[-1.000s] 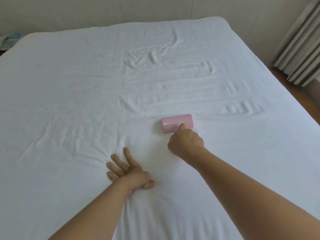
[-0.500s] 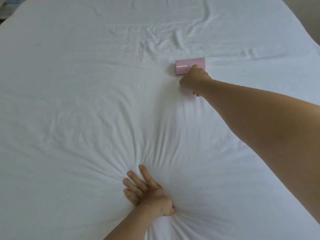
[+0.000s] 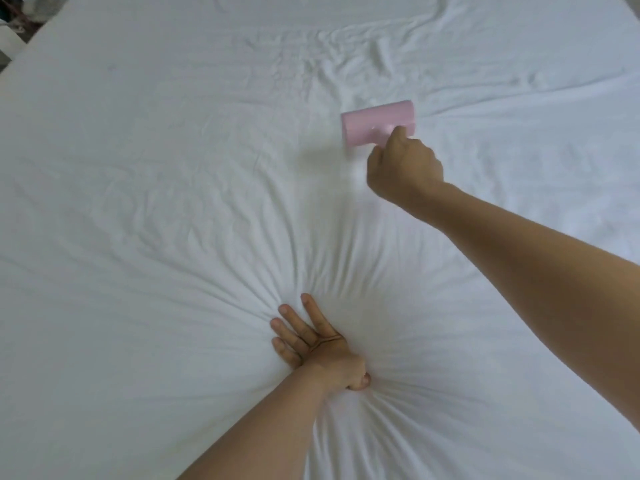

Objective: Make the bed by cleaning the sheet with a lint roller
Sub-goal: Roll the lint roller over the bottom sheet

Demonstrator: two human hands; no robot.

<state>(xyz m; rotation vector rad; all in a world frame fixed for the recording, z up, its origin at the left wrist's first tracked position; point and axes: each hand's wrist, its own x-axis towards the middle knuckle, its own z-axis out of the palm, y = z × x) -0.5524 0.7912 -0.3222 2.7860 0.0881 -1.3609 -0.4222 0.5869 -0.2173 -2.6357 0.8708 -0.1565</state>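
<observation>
A white sheet (image 3: 156,174) covers the whole bed, smooth at the left and creased at the far right. My right hand (image 3: 403,169) grips the handle of a pink lint roller (image 3: 375,123), whose drum lies on the sheet right of centre; the handle is hidden in my fist. My left hand (image 3: 311,344) presses flat on the sheet near me, fingers spread and straight. Folds of cloth fan out from under its palm.
At the top left corner the bed's edge (image 3: 20,60) meets a dark gap with some blurred objects (image 3: 20,19). A ridge of wrinkles (image 3: 381,50) runs across the sheet beyond the roller.
The roller and my right hand have pulled back toward me along the sheet. My left hand stays pressed in the same place. The view has tilted further down over the bed.
</observation>
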